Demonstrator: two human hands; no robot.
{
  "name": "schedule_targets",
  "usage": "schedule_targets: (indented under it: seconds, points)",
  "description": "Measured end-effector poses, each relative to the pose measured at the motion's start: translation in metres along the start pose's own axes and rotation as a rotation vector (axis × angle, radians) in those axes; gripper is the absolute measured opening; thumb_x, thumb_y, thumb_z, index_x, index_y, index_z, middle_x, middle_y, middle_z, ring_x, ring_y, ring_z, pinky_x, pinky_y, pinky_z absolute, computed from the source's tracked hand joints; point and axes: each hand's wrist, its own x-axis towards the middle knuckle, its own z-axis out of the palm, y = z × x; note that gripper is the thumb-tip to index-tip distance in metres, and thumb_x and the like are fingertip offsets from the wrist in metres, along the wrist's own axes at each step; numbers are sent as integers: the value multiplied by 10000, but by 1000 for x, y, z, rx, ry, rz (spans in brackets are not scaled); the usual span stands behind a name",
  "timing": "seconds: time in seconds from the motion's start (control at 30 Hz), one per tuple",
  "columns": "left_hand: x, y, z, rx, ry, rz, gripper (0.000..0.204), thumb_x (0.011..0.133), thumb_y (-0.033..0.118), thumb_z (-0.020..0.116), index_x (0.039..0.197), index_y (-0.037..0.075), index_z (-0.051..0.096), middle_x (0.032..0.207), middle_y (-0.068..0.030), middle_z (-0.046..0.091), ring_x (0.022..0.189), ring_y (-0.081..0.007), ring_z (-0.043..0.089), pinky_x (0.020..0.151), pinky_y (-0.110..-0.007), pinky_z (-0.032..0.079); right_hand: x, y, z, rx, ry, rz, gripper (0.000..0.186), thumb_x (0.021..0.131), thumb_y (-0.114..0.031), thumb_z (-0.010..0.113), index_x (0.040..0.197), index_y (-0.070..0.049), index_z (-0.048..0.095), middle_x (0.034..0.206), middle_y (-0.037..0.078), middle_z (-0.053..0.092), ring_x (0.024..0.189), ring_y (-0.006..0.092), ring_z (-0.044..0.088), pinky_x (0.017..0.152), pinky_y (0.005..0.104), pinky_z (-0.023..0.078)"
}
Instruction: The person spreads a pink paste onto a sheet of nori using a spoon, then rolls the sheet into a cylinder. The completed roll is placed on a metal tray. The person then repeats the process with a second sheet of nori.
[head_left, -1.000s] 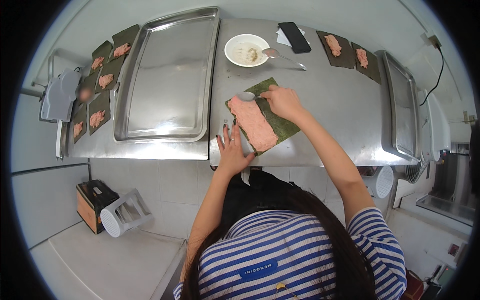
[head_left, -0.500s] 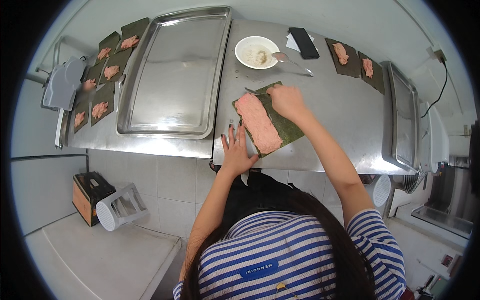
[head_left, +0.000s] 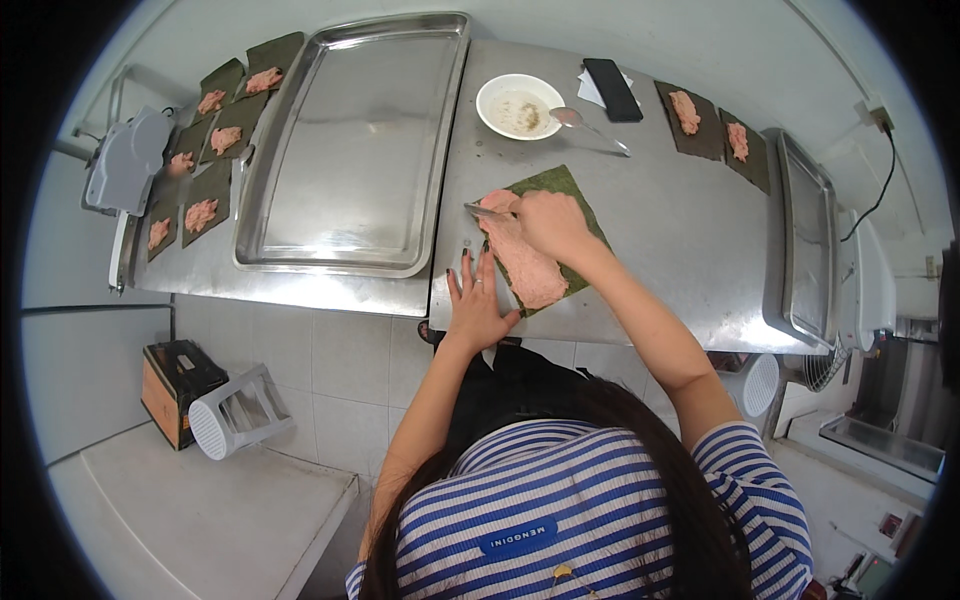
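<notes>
My right hand [head_left: 550,225] grips a metal spoon [head_left: 478,211] lying across the upper part of a long pink paste layer [head_left: 530,275]. The paste, which looks like minced meat, covers the left part of a dark green seaweed sheet [head_left: 577,197] on the steel table [head_left: 700,240]. My left hand [head_left: 475,305] has its fingers spread, resting on the table beside the sheet's lower left edge, thumb at the lower corner. Beyond the sheet stand a white bowl [head_left: 505,105] of cloudy liquid with specks and a second spoon [head_left: 600,137] beside it.
A large steel tray [head_left: 250,230] lies at the left, a smaller one [head_left: 805,240] at the far right. Several seaweed pieces with pink lumps [head_left: 200,213] [head_left: 686,112] sit at both sides. A black phone [head_left: 612,90] lies at the back. A white stool [head_left: 240,410] is below.
My right hand has moved leftward over the paste, taking the spoon to the sheet's left edge. My left hand stays spread at the edge; the whole view has shifted slightly.
</notes>
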Motion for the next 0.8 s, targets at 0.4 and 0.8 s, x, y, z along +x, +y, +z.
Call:
schedule_targets:
  seconds: [0.4,0.8]
  points:
    - [0,0,1,2,26,17,1144,698,361,717,1484,-37,-13,1529,-242,202,1443,-420,25,1119,-607,18,34,29,-5,-193,158,-407,131,755,-167,627,755,-62,705,844,107,643,766,307,662,646,415,515]
    - [0,1,-1,9,11,8,1102,708,364,721,1484,-33,46,1540,-223,178,1442,-413,32,1123,-601,30,50,58,-33,-130,16,-158,162,673,-80,612,790,-87,723,801,160,685,789,329,674,670,434,523]
